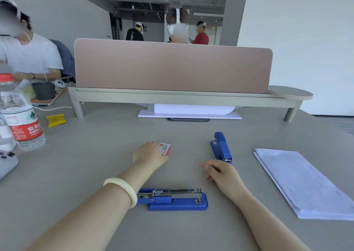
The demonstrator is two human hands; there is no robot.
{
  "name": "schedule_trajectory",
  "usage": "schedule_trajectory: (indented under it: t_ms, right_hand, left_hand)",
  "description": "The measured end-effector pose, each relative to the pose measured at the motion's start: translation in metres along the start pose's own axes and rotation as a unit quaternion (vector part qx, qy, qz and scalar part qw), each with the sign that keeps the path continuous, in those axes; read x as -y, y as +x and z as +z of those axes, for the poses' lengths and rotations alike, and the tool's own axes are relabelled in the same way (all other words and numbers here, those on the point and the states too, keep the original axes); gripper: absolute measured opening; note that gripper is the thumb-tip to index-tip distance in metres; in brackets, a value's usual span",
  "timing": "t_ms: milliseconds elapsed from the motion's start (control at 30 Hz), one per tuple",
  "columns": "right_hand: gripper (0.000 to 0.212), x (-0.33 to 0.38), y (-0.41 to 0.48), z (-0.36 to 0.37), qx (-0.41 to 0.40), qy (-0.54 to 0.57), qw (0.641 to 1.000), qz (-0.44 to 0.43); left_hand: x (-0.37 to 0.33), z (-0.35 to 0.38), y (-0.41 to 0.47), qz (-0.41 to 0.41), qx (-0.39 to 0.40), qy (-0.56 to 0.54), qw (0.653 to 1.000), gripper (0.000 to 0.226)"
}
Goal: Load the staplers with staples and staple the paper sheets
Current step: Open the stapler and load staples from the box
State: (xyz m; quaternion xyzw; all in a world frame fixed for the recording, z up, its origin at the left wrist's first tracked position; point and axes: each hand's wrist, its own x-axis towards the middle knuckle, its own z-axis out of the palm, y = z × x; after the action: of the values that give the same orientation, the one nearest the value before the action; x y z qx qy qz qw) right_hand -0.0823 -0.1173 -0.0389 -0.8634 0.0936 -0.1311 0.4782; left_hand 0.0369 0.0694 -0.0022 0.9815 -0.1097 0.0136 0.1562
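Note:
A blue stapler point(178, 200) lies near me on the grey desk point(99, 155), opened flat with its metal staple channel showing. My left hand point(148, 155) reaches past it and holds a small red and white staple box point(165, 148) on the desk. A second blue stapler point(221, 148), closed, lies farther back at centre right. My right hand point(220, 171) rests on the desk just in front of that stapler's nose, fingers loosely curled, holding nothing. A stack of white paper sheets point(306, 183) lies on the right.
Water bottles point(19, 116) stand at the left edge, with a grey game controller point(6, 162) near them and a small yellow object point(56, 120) behind. A pink divider point(172, 68) on a raised shelf closes off the back. People sit and stand beyond it.

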Motion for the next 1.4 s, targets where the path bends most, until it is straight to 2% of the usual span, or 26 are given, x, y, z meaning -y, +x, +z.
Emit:
schedule_trajectory:
  t_ms: [100,267,467,567,700,933,1100,1267,1400]
  right_hand:
    - [0.024,0.004,-0.002,0.000,0.006,-0.005,1.000,0.002]
    - [0.020,0.022,-0.005,0.003,-0.011,0.068,0.997,0.014]
    - [0.022,0.046,-0.003,0.016,0.053,0.145,0.988,0.031]
    - [0.024,0.045,-0.005,0.017,0.075,0.190,0.978,0.040]
    - [0.024,0.042,-0.005,0.013,0.087,0.233,0.967,0.049]
    - [0.028,0.043,-0.005,0.010,0.074,0.236,0.968,0.051]
    - [0.036,0.045,-0.004,0.008,0.054,0.178,0.982,0.035]
    - [0.030,0.044,-0.007,-0.002,0.074,0.228,0.970,0.047]
    - [0.023,0.045,-0.011,-0.005,0.085,0.182,0.979,0.038]
  left_hand:
    - [0.008,-0.008,-0.009,0.030,0.029,-0.060,0.997,0.030]
    - [0.019,-0.020,-0.034,0.100,0.034,-0.175,0.979,0.030]
    - [0.014,-0.024,-0.052,0.161,0.026,-0.183,0.969,0.034]
    - [0.012,-0.026,-0.056,0.172,0.019,-0.185,0.967,0.037]
    - [0.010,-0.027,-0.058,0.181,0.013,-0.191,0.965,0.032]
    - [0.009,-0.023,-0.057,0.179,0.015,-0.209,0.961,0.041]
    - [0.007,-0.020,-0.061,0.201,0.012,-0.217,0.955,0.039]
    - [0.011,-0.019,-0.061,0.211,0.012,-0.225,0.951,0.037]
    - [0.010,-0.019,-0.063,0.221,0.016,-0.211,0.952,0.038]
